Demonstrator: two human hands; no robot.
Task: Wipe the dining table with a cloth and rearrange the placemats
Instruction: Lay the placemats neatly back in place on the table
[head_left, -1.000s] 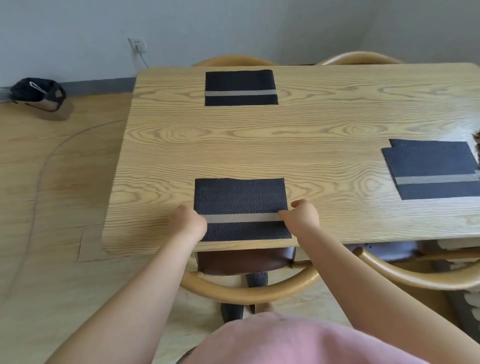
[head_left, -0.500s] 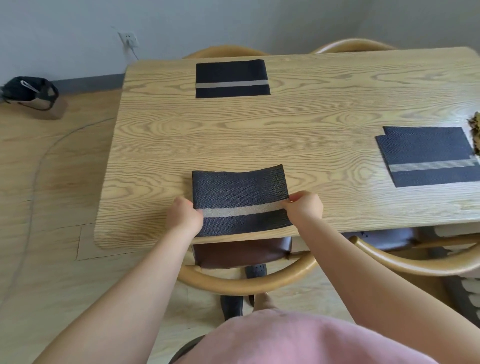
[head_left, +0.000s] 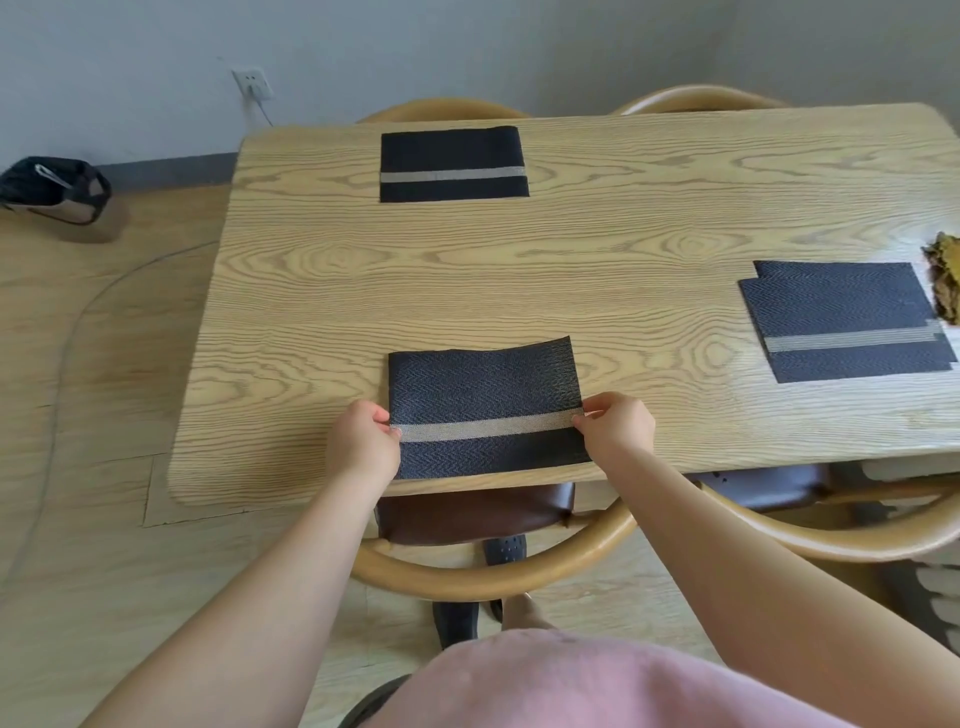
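A dark placemat with a pale stripe (head_left: 485, 395) lies at the near edge of the wooden dining table (head_left: 597, 291). My left hand (head_left: 366, 441) pinches its left edge and my right hand (head_left: 615, 428) pinches its right edge. The mat's far right corner is lifted a little off the wood. A second placemat (head_left: 452, 150) lies flat at the far edge. Two overlapping placemats (head_left: 841, 317) sit at the right. A crumpled olive-brown cloth (head_left: 945, 283) rests at the right frame edge, touching those mats.
A wooden chair with a brown seat (head_left: 478, 514) is tucked under the near edge below my hands, another chair (head_left: 831, 525) to its right. Two chair backs (head_left: 441, 109) show behind the far edge. A dark bag (head_left: 54, 187) lies on the floor by the wall.
Both hands have gone from pressing on the near placemat to gripping its side edges. The mat's far edge has lifted and bowed slightly. The mat has stayed at the near edge.
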